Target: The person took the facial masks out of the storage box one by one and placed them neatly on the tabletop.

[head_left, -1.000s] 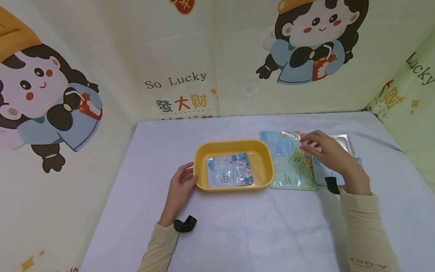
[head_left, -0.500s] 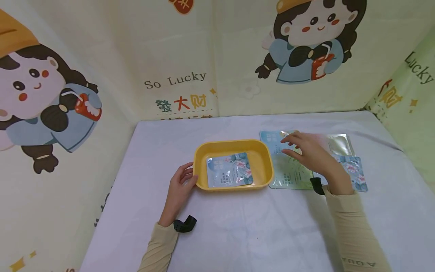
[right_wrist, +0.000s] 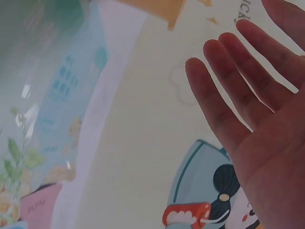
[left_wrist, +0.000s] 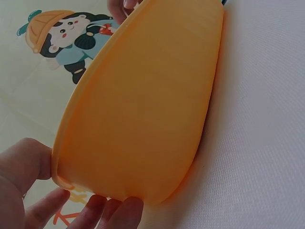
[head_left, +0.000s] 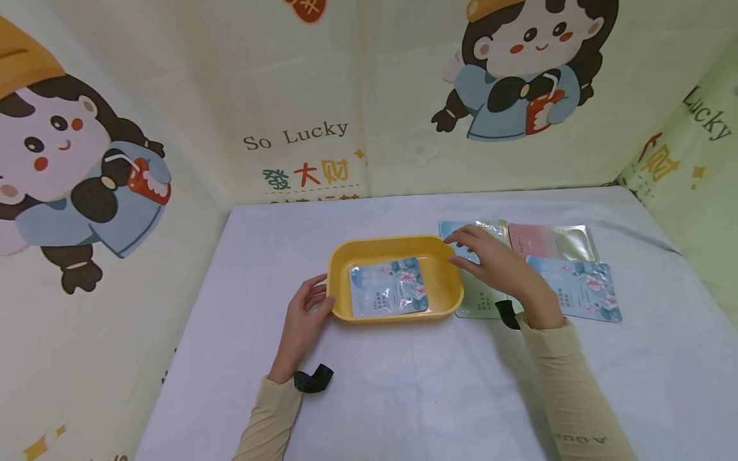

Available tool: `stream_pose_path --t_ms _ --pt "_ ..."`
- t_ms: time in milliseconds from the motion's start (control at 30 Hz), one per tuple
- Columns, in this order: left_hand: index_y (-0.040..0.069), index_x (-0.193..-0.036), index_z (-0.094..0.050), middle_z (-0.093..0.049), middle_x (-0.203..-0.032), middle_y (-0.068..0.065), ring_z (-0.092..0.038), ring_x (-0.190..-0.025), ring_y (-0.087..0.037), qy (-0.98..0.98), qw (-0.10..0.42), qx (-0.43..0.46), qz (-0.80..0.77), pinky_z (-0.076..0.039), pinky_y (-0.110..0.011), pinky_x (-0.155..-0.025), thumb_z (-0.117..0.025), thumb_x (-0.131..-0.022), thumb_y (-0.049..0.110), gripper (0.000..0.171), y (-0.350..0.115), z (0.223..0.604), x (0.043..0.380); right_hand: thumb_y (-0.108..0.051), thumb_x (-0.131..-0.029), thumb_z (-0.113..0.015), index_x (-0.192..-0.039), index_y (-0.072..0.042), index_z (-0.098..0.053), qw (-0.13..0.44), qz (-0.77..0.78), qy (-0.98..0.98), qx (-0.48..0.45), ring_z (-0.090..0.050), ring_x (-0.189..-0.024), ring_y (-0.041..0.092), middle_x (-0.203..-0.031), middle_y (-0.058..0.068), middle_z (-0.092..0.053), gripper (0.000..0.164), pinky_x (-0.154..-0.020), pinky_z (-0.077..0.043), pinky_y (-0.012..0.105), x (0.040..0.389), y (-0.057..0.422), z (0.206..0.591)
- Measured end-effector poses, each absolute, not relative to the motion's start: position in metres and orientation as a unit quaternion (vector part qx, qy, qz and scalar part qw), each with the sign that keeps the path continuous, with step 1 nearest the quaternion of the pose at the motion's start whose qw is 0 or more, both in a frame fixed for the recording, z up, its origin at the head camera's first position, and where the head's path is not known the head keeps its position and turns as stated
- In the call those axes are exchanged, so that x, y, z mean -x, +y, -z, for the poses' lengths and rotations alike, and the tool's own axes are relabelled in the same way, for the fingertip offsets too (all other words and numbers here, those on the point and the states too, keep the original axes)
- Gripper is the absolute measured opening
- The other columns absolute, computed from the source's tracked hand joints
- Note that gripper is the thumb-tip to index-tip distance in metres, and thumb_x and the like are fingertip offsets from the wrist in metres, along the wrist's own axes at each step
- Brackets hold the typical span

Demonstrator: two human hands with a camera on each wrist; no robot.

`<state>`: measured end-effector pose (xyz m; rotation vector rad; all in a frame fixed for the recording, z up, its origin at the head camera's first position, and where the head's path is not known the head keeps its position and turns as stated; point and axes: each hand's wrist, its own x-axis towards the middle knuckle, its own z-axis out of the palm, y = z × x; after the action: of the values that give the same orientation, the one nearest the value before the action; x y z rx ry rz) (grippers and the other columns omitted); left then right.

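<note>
A yellow plastic tray (head_left: 452,307) lies on the white cloth with a blue floral sheet mask packet (head_left: 387,287) flat inside it. My left hand (head_left: 305,323) holds the tray's left end; in the left wrist view the thumb (left_wrist: 33,160) meets the rim and the fingertips touch the outer wall. My right hand (head_left: 501,262) is over the tray's right edge, fingers spread and holding nothing. Partly hidden under it lies a green and blue packet (head_left: 475,301). To the right are a pink and silver packet (head_left: 533,240) and another blue floral packet (head_left: 582,288), overlapping.
White cloth (head_left: 369,390) covers the table in front of and left of the tray. A cream printed curtain (head_left: 403,166) hangs along the table's back edge and down both sides. Black wrist cameras (head_left: 314,379) sit on both wrists.
My right hand has moved left from above the right-hand packets to the tray's right edge, uncovering the pink and the blue floral packets. The left hand and tray have stayed put.
</note>
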<state>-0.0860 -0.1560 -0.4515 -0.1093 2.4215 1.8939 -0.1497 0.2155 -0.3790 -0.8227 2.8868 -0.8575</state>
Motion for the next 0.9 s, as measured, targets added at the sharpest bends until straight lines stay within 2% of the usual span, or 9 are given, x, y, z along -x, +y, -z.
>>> stream_pose_path --t_ms 300,633,900 --pt "0.022 -0.137 -0.055 -0.061 -0.129 -0.009 -0.061 -0.115 -0.024 0.786 0.038 0.043 -0.616 -0.055 -0.018 -0.084 -0.068 -0.094 0.016 0.045 -0.157 0.451 0.087 -0.027 -0.096 -0.067 -0.128 -0.005 -0.061 0.039 0.271 0.923 0.269 -0.053 -0.12 0.029 -0.129 0.012 -0.056 0.039 -0.102 -0.049 0.048 0.149 0.191 0.38" --pt "0.023 -0.137 -0.054 -0.06 -0.129 -0.009 -0.061 -0.115 -0.023 0.784 0.043 0.049 -0.618 -0.056 -0.019 -0.083 -0.068 -0.094 0.018 0.045 -0.158 0.452 0.086 -0.02 -0.093 -0.07 -0.129 -0.003 -0.061 0.048 0.264 0.915 0.3 -0.052 -0.123 0.028 -0.131 0.011 -0.056 0.041 -0.104 -0.048 0.046 0.151 0.17 0.391" --pt "0.022 -0.137 -0.055 -0.061 -0.13 -0.009 -0.06 -0.116 -0.024 0.778 0.044 0.046 -0.625 -0.056 -0.019 -0.083 -0.069 -0.094 0.019 0.045 -0.158 0.451 0.087 -0.021 -0.093 -0.07 -0.131 -0.002 -0.06 0.047 0.251 0.912 0.321 -0.05 -0.126 0.028 -0.132 0.011 -0.056 0.044 -0.107 -0.046 0.045 0.155 0.156 0.397"
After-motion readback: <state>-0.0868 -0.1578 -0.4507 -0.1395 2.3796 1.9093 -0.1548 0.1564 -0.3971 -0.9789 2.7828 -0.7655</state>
